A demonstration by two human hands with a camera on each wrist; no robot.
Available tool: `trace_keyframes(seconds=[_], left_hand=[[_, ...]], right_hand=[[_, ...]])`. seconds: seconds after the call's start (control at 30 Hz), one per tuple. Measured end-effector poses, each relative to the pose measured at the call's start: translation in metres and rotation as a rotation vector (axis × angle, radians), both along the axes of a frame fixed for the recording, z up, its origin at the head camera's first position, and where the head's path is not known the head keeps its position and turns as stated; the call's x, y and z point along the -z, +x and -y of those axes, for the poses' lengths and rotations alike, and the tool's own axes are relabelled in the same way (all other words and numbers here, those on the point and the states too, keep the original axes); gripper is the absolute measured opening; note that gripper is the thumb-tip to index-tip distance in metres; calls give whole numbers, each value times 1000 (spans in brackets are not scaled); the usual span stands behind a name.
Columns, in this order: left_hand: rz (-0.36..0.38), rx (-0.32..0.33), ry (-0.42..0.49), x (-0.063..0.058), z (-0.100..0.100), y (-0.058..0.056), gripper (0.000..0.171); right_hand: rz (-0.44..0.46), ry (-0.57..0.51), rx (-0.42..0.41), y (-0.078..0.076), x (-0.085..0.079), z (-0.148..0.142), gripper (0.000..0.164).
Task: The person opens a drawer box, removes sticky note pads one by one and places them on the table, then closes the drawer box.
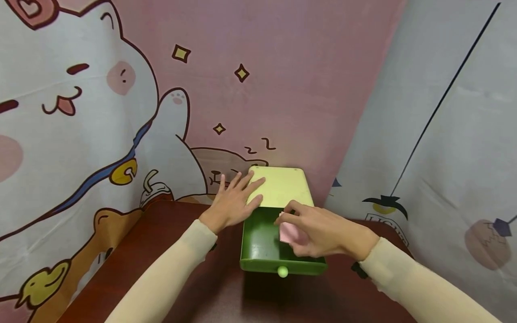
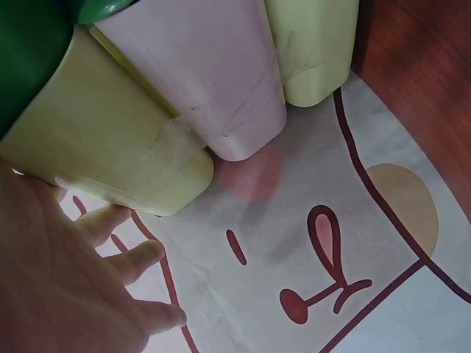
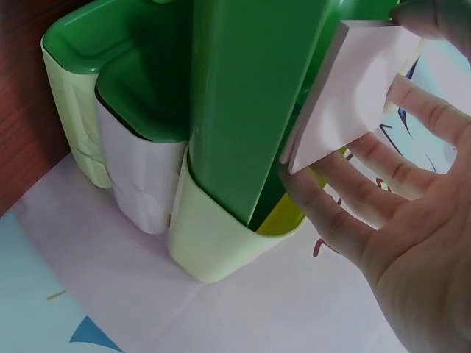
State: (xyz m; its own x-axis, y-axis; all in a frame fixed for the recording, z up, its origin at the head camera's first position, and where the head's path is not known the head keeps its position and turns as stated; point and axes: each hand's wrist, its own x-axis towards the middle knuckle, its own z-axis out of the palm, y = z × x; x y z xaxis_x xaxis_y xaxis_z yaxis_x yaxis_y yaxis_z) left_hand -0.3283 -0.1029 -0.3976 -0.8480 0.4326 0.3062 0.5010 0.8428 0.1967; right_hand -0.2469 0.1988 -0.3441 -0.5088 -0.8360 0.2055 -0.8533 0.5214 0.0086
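Observation:
A small cabinet of stacked drawers, its pale yellow top (image 1: 282, 185) facing up, stands against the back cloth. Its uppermost green drawer (image 1: 261, 240) is pulled well out, with a round light-green knob (image 1: 282, 272) on the front. My left hand (image 1: 233, 200) rests with spread fingers along the left edge of the cabinet top. Over the open drawer, my right hand (image 1: 323, 229) pinches a flat pink square piece (image 3: 355, 95) between thumb and fingers. In the right wrist view this piece tilts beside the drawer's side wall, close to the opening under the yellow casing (image 3: 221, 246).
Below the top drawer, the left wrist view shows a pink casing (image 2: 210, 73) and another pale yellow one (image 2: 313, 51). The cabinet stands on a dark red-brown table (image 1: 177, 251). A cartoon-printed cloth (image 1: 282, 80) hangs behind and at both sides.

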Motion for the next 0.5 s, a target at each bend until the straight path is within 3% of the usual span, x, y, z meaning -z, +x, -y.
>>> trace_keyframes(seconds=[0.33, 0.5], left_hand=[[3, -13, -12, 2, 1, -1, 70], [5, -12, -12, 2, 0, -1, 70]], right_hand=[[-41, -58, 37, 6, -1, -12, 56], [-105, -92, 60, 9, 2, -19, 59]])
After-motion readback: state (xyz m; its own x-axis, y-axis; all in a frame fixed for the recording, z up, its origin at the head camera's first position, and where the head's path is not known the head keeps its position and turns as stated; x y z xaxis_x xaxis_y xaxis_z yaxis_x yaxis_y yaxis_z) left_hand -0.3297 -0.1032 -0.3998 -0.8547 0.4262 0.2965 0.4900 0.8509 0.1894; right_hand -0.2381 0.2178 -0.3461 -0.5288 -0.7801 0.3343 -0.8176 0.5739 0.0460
